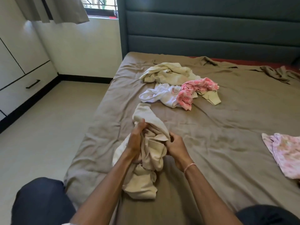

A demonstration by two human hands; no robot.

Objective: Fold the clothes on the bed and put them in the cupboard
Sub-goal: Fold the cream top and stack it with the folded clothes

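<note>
A crumpled cream garment (151, 153) hangs bunched between my hands above the near left part of the bed (227, 127). My left hand (135, 142) grips its left side with the thumb up. My right hand (174, 146) pinches a fold on its right side. Farther up the bed lies a pile: a cream garment (167, 73), a white garment (162, 95) and a pink patterned garment (193, 91). A pale pink floral garment (284, 153) lies flat at the right edge. The cupboard (19, 65) with white doors and a drawer stands at the left.
A grey-brown sheet covers the bed, rumpled near the dark padded headboard (211, 30). Bare beige floor (48, 124) runs between the bed and the cupboard. A window with a curtain (53, 8) is at the top left. My knees in dark trousers show at the bottom.
</note>
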